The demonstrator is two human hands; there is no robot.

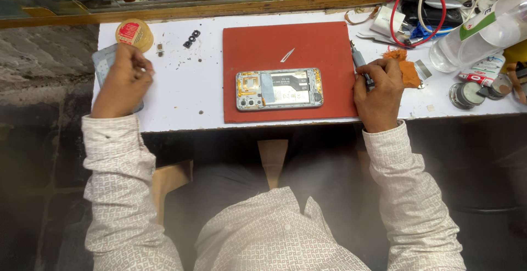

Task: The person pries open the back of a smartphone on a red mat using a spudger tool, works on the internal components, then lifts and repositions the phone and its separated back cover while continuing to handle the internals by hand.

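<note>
An opened phone (279, 88) with its back removed lies on a red mat (263, 46) in the middle of a white table (186, 90). My right hand (379, 90) rests at the mat's right edge, closed around a small grey screwdriver (359, 62) whose tip points away from me. My left hand (123, 81) lies at the table's left end, on top of a grey phone back cover (103, 62), with its fingers curled. What the fingers pinch, if anything, is hidden. White tweezers (287, 55) lie on the mat above the phone.
A round yellow tin (133, 32) and small black parts (191, 38) sit near the left hand. At the right are an orange cloth (407, 69), clear bottles (472, 35), round tins (464, 93), red and white cables (417, 7). A wooden ledge (181, 10) runs behind.
</note>
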